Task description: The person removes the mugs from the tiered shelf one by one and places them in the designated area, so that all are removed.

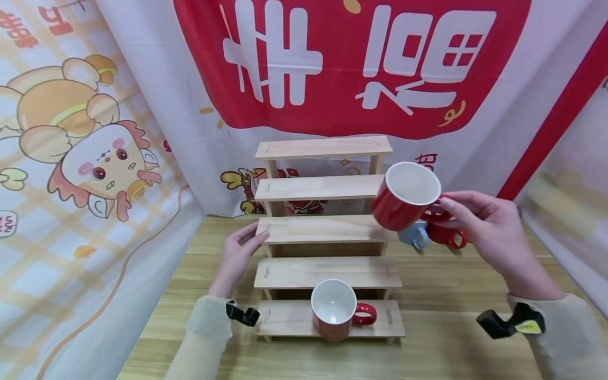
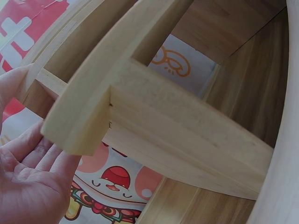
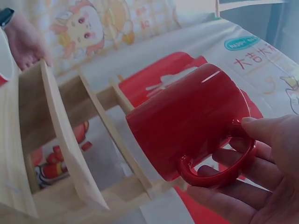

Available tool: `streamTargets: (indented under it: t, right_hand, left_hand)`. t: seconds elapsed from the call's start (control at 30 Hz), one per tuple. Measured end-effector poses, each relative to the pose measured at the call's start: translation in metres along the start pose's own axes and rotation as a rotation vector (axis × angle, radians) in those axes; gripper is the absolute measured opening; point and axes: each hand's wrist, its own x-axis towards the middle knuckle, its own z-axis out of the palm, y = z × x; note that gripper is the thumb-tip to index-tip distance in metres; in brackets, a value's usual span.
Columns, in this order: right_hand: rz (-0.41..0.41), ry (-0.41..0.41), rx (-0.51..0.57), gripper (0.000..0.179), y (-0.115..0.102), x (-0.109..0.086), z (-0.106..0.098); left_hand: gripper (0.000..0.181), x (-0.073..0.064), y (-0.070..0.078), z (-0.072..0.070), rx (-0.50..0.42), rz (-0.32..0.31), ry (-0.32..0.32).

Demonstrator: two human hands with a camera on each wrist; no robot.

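Gloss shines all over the raised mug (image 1: pixel 406 195), a rounded piece in strong red outside and plain white inside, with a looped handle (image 3: pixel 219 172) in the same red. A pale streak of light sits on its side, close to one edge. From where I stand it is up in the air, tilted, its mouth turned upward, in line with the right ends of the upper tiers; I can't tell how near them it is. The right hand (image 1: pixel 494 227) grips it by the handle, thumb on the loop and fingers behind. The left hand (image 1: pixel 237 250) holds the left end of the wooden rack's middle tier (image 1: pixel 328 229), thumb on top. Down on the lowest tier (image 1: pixel 285 319) stands another mug (image 1: pixel 334 316), upright, white within, its red handle pointing right. Behind the raised one, a light blue cup (image 1: pixel 413 235) and a red cup (image 1: pixel 444 236) sit side by side on the wood-grain surface (image 1: pixel 442 290), partly hidden.
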Motion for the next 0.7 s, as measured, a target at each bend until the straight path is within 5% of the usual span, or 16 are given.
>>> streamTargets:
  t: [0.17,0.7]
  right_hand:
    - [0.005,0.043,0.054,0.036,0.007,0.000,-0.020]
    - [0.145,0.158,-0.044,0.049,0.049,-0.008,-0.055]
  left_hand:
    - [0.060,0.001,0.000,0.000,-0.016,0.002,-0.001]
    - [0.059,-0.001,0.001,0.000,-0.020,0.000,0.003]
